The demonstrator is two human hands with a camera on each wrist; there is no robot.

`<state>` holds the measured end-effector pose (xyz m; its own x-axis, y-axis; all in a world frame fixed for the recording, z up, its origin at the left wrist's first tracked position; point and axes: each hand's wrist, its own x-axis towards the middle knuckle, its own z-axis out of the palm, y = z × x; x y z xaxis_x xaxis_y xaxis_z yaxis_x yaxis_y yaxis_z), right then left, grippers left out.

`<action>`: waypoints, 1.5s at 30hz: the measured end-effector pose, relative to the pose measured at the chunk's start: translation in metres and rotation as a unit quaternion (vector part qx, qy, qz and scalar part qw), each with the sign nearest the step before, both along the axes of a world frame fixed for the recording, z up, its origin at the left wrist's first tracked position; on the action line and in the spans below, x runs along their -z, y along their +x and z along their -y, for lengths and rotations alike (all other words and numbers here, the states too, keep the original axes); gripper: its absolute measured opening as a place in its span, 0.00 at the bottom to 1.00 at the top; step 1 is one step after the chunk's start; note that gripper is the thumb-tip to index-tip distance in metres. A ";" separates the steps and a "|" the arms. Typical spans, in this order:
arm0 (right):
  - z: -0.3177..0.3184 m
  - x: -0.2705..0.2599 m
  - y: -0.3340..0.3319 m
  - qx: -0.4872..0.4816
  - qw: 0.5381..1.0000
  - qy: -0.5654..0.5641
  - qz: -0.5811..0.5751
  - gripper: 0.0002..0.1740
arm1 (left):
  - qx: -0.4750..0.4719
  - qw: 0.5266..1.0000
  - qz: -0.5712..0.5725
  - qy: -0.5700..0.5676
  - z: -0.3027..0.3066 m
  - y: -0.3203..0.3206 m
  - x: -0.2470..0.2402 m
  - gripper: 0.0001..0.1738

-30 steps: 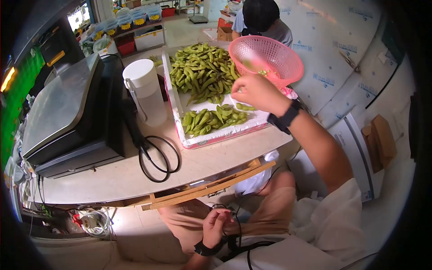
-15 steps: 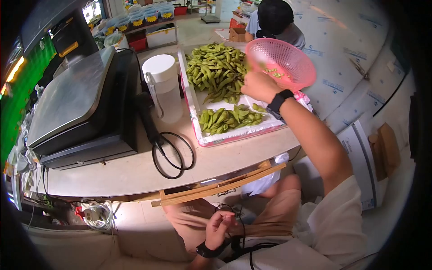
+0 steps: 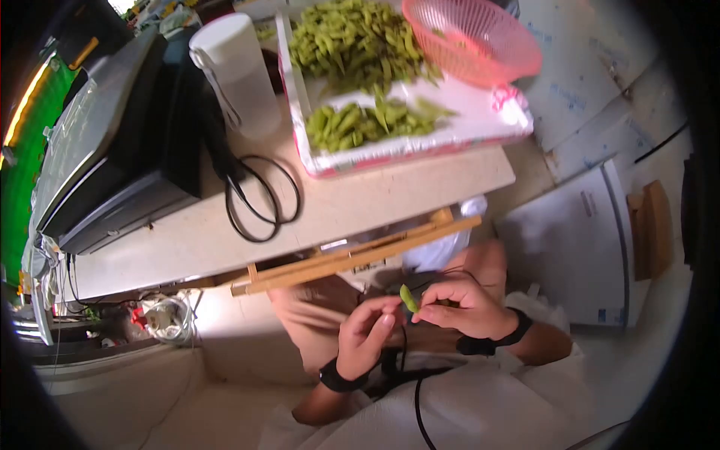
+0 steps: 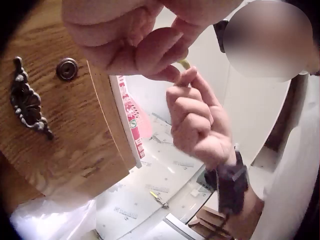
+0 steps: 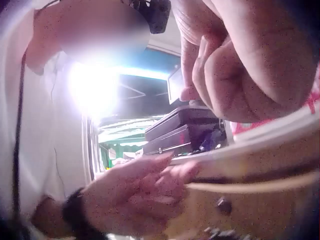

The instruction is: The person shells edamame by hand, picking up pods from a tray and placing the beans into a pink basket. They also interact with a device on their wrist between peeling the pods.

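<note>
1. the right hand grasps one green pod, pinched between thumb and fingers, beyond the near edge of the bench, over the person's lap.
2. the left hand is released, fingers loosely bent, its fingertips close beside the pod; whether they touch it, i cannot tell.
3. on the bench, towards its right end, lies a white tray; a large heap of pods fills its far left part, a smaller pile its near left corner.
4. a pink basket is at the tray's far right corner; a white-lidded bottle stands left of the tray.
</note>
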<state>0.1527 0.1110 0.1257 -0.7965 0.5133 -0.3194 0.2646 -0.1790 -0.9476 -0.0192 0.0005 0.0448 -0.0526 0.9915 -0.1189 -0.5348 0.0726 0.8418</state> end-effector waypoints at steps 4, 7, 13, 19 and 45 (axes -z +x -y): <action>0.039 0.045 0.008 0.127 0.985 -0.106 -0.051 0.08 | 0.049 0.999 0.008 0.020 -0.008 0.015 0.014 0.15; 0.050 0.055 0.021 0.168 0.968 -0.177 -0.048 0.07 | 0.077 0.994 0.080 -0.010 -0.007 0.028 0.022 0.13; 0.050 0.073 0.049 0.265 0.960 0.085 -0.039 0.06 | 0.032 0.999 0.010 -0.027 -0.011 0.045 0.018 0.06; 0.055 0.080 0.053 0.260 0.961 0.018 -0.092 0.07 | 0.029 0.998 0.005 -0.059 -0.008 0.063 0.013 0.08; 0.068 0.092 0.046 0.273 0.922 -0.172 -0.214 0.04 | -0.008 0.998 -0.023 -0.052 0.002 0.067 0.020 0.08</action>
